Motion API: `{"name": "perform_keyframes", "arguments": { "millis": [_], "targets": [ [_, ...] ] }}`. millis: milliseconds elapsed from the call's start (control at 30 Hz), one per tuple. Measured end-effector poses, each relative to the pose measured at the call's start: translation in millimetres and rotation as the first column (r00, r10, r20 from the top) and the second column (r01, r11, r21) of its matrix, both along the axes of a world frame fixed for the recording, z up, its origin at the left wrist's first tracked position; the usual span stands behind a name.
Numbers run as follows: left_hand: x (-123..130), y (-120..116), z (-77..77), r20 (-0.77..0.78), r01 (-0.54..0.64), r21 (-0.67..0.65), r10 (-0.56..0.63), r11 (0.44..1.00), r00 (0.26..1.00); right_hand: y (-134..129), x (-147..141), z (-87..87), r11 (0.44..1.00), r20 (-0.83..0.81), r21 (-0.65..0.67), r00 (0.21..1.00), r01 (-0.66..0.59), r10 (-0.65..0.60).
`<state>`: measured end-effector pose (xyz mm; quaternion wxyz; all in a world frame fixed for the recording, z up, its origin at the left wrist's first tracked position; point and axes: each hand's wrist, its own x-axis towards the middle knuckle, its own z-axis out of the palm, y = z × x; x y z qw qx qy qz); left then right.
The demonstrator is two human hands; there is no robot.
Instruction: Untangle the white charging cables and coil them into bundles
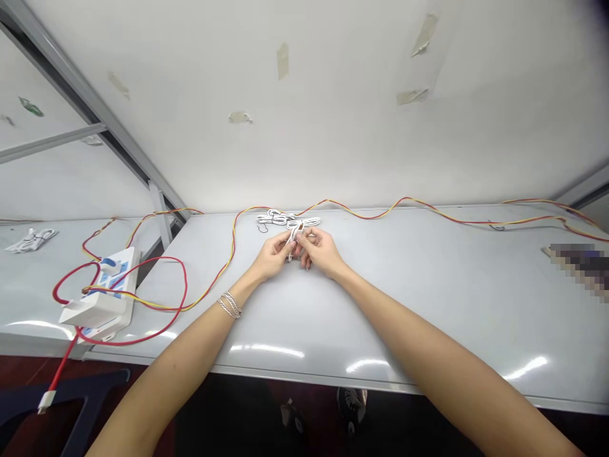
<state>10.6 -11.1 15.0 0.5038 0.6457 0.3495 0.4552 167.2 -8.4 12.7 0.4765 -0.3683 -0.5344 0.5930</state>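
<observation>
My left hand (275, 257) and my right hand (324, 251) meet over the middle of the grey table. Between their pinched fingers is a white cable (292, 233), folded into a small bundle. Fingers cover part of it, so its ends are hard to make out. Just behind the hands lies a coiled white cable bundle (275, 218) with a dark twist tie on it. White loops (309, 221) beside it reach to the right; I cannot tell whether they belong to the held cable.
A white power strip (124, 266) with plugs and a white adapter (98, 309) sits at the left. A red cable (184, 279) loops from there. A red-yellow wire (371, 218) runs along the back wall. Another white cable bundle (34, 239) lies far left; a blurred object (580, 263) at right.
</observation>
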Motion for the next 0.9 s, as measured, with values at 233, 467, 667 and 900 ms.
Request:
{"name": "perform_keyframes", "arguments": {
  "millis": [233, 467, 667, 900],
  "targets": [
    [-3.9, 2.3, -2.4, -0.032, -0.011, -0.09, 0.008, 0.996, 0.999, 2.3, -1.2, -1.7, 0.993, -0.036, 0.049, 0.994, 0.108, -0.106],
    [-3.1, 2.2, -2.6, 0.039, 0.03, -0.16, -0.024, 0.987, 0.999, 4.2, -0.3, -3.0, 0.986, -0.032, 0.066, 0.988, 0.151, -0.149],
    [-2.5, 1.2, -0.7, 0.064, 0.071, -0.201, -0.059, 0.977, 0.996, 0.5, -0.8, 1.6, 0.985, -0.035, 0.076, 0.987, 0.157, -0.155],
    [-5.5, 0.4, 0.0, -0.004, 0.053, -0.17, -0.055, 0.984, 0.998, -1.2, 1.7, 6.2, 0.99, -0.075, 0.041, 0.989, 0.134, -0.131]
  ]
}}
